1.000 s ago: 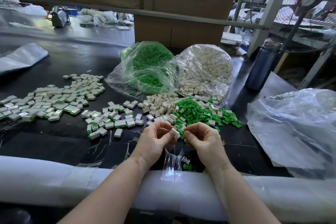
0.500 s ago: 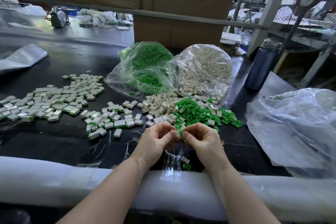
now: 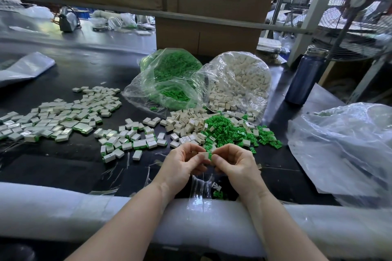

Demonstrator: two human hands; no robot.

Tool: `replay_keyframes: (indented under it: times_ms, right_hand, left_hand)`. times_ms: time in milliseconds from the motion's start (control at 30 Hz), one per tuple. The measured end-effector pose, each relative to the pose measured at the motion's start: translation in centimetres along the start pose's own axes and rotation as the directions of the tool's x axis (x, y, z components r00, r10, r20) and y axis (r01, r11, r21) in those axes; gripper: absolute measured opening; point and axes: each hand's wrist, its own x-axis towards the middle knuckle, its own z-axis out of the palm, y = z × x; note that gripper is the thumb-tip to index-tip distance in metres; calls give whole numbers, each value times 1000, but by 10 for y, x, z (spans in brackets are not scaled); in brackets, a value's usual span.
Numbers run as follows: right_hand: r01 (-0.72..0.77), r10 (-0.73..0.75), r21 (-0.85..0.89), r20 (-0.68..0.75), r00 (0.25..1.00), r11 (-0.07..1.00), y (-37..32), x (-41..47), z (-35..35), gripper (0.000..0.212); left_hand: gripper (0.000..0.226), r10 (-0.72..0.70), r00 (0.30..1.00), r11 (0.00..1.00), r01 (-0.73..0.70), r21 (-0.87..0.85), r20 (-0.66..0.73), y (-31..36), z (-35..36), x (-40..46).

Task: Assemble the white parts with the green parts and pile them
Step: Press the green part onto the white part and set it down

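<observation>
At lower centre of the frame, the left hand [image 3: 182, 165] pinches a small white plastic housing [image 3: 204, 155] — the right hand [image 3: 235, 163] pinches a small green plastic insert [image 3: 210, 156] touching its right end, its long axis unclear.
</observation>
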Motion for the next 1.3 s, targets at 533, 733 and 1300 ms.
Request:
replay_keyframes:
  times_ms: [533,733,1300]
  right_hand:
    - [33,-34,-51,-30,999,998,3,1,2,14]
    - [29,-31,-61,-28,999,998,3,1,2,14]
    - [-12,13,67,-23,1000,998,0,0,2,17]
  left_hand:
    - [6,-5,999,998,2,56,48,2,2,-2]
    - [8,10,999,992,-17,125,49,3,3,-2]
    - [11,-10,999,991,6,130,31,3,3,-3]
